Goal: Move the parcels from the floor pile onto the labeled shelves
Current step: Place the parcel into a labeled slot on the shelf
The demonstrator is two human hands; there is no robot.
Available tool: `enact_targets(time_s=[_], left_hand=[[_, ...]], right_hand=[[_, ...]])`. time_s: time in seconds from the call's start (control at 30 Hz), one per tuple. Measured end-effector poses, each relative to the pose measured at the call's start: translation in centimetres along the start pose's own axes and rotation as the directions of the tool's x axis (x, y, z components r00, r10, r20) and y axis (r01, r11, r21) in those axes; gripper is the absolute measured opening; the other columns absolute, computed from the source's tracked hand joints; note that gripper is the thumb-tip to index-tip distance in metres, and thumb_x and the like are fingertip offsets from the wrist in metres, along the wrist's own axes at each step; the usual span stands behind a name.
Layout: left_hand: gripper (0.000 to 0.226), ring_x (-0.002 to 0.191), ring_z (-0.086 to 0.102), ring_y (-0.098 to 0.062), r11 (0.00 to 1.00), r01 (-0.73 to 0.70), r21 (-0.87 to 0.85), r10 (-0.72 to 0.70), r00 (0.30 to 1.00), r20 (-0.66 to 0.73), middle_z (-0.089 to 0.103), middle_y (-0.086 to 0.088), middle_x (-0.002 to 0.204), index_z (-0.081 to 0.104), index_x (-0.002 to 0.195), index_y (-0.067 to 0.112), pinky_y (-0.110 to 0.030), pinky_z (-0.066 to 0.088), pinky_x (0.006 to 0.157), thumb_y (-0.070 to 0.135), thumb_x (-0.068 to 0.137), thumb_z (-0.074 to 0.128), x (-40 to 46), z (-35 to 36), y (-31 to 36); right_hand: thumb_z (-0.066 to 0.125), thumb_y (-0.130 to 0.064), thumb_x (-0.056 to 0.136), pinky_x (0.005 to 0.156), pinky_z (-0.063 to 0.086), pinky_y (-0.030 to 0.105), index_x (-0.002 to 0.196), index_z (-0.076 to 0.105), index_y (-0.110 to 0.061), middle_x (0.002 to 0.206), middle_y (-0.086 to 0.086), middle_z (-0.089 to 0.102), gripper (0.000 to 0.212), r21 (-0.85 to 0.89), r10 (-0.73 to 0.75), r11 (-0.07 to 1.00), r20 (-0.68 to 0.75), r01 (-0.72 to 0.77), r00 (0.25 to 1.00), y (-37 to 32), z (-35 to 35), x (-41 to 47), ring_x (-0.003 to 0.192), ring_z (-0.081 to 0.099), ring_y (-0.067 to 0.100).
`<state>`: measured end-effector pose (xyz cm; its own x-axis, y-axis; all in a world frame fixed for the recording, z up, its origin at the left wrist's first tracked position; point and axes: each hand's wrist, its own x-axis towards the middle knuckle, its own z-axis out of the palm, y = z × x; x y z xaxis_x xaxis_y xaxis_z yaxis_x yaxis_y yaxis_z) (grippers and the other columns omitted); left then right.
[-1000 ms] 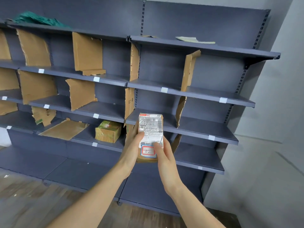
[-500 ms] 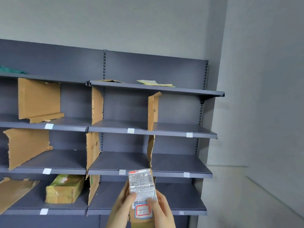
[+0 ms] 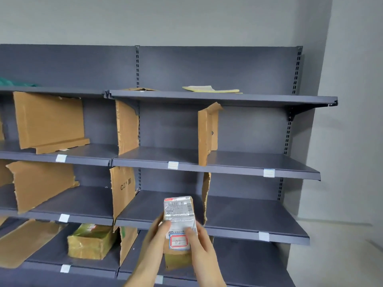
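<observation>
Head view: small brown parcel (image 3: 179, 222) with white shipping label, upright, held in front of the grey shelves (image 3: 259, 222) at the lower middle bay; left hand (image 3: 153, 243) and right hand (image 3: 202, 243) each curled round one side, thumbs pressed on the label. Also on the shelves: cardboard dividers (image 3: 207, 133), white tags (image 3: 173, 165) on the front edges, green-taped box (image 3: 91, 241) at lower left.
</observation>
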<state>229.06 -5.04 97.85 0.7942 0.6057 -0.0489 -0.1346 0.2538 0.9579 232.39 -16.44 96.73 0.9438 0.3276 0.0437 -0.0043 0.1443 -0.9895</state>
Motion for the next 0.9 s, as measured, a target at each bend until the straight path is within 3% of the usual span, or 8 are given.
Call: enact_targets(time_s=[0.17, 0.37, 0.47, 0.6, 0.67, 0.73, 0.83, 0.9], left_hand=[[0.02, 0.084, 0.075, -0.016, 0.99, -0.127, 0.055, 0.122, 0.989, 0.085, 0.078, 0.004, 0.093, 0.065, 0.115, 0.03, -0.04, 0.058, 0.083, 0.028, 0.099, 0.055, 4.3, 1.1, 5.5], [0.025, 0.088, 0.073, -0.008, 0.978, -0.198, 0.067, 0.188, 0.974, 0.126, 0.077, 0.008, 0.101, 0.064, 0.12, 0.033, -0.029, 0.053, 0.081, 0.036, 0.1, 0.05, 10.9, 1.6, 10.3], [0.028, 0.086, 0.073, -0.008, 0.975, -0.202, 0.092, 0.185, 0.968, 0.172, 0.077, 0.006, 0.1, 0.067, 0.116, 0.032, -0.028, 0.052, 0.077, 0.041, 0.101, 0.045, 13.8, 1.3, 12.0], [0.028, 0.077, 0.072, -0.003, 0.969, -0.231, 0.089, 0.207, 0.954, 0.216, 0.077, 0.008, 0.094, 0.068, 0.106, 0.033, -0.025, 0.052, 0.074, 0.044, 0.101, 0.044, 18.3, 0.7, 15.0], [0.029, 0.073, 0.071, -0.001, 0.964, -0.246, 0.104, 0.217, 0.947, 0.237, 0.077, 0.012, 0.088, 0.069, 0.102, 0.034, -0.025, 0.053, 0.078, 0.045, 0.1, 0.043, 20.6, 0.5, 16.8], [0.035, 0.082, 0.072, -0.008, 0.957, -0.257, 0.131, 0.214, 0.937, 0.277, 0.077, 0.01, 0.09, 0.071, 0.098, 0.034, -0.032, 0.054, 0.088, 0.05, 0.1, 0.04, 23.0, 0.6, 18.6], [0.038, 0.093, 0.068, -0.012, 0.956, -0.259, 0.141, 0.199, 0.921, 0.336, 0.075, 0.006, 0.1, 0.069, 0.094, 0.035, -0.033, 0.051, 0.095, 0.053, 0.101, 0.036, 25.8, 1.3, 20.4], [0.035, 0.097, 0.066, -0.011, 0.956, -0.266, 0.128, 0.203, 0.907, 0.368, 0.073, 0.007, 0.1, 0.066, 0.093, 0.035, -0.035, 0.048, 0.101, 0.051, 0.103, 0.036, 27.5, 1.9, 21.1]], right_hand=[[0.052, -0.04, 0.103, 0.094, 0.051, 0.023, 0.129, 0.061, -0.039, 0.117, -0.017, 0.073, 0.027, -0.019, -0.124, 0.992, 0.15, 0.128, 0.981, -4.4, 2.5, 5.2, 0.106, 0.069, -0.001], [0.05, -0.05, 0.102, 0.09, 0.049, 0.019, 0.121, 0.058, -0.047, 0.113, -0.022, 0.072, 0.021, -0.077, -0.156, 0.982, 0.162, 0.17, 0.974, -8.3, 6.1, 11.7, 0.103, 0.066, -0.004], [0.047, -0.051, 0.103, 0.074, 0.042, 0.012, 0.124, 0.053, -0.047, 0.112, -0.025, 0.066, 0.022, -0.102, -0.172, 0.976, 0.162, 0.19, 0.972, -9.6, 8.1, 13.8, 0.1, 0.063, -0.005], [0.042, -0.046, 0.105, 0.084, 0.044, 0.02, 0.131, 0.058, -0.036, 0.119, -0.015, 0.069, 0.032, -0.17, -0.212, 0.957, 0.143, 0.235, 0.967, -12.1, 10.9, 17.4, 0.109, 0.063, 0.003], [0.038, -0.044, 0.105, 0.084, 0.044, 0.022, 0.125, 0.063, -0.034, 0.116, -0.012, 0.071, 0.034, -0.211, -0.203, 0.95, 0.139, 0.23, 0.969, -13.9, 12.2, 19.3, 0.107, 0.064, 0.006], [0.034, -0.041, 0.105, 0.085, 0.048, 0.024, 0.11, 0.067, -0.034, 0.109, -0.01, 0.073, 0.034, -0.237, -0.187, 0.948, 0.124, 0.212, 0.975, -15.5, 13.3, 21.1, 0.103, 0.066, 0.009], [0.032, -0.037, 0.104, 0.089, 0.055, 0.034, 0.101, 0.07, -0.028, 0.102, -0.004, 0.076, 0.039, -0.163, -0.163, 0.972, 0.06, 0.171, 0.985, -17.1, 13.8, 23.8, 0.095, 0.069, 0.016], [0.033, -0.032, 0.106, 0.089, 0.053, 0.031, 0.098, 0.069, -0.025, 0.096, -0.004, 0.075, 0.037, -0.115, -0.168, 0.979, 0.012, 0.168, 0.986, -17.6, 13.7, 25.7, 0.09, 0.066, 0.014]])
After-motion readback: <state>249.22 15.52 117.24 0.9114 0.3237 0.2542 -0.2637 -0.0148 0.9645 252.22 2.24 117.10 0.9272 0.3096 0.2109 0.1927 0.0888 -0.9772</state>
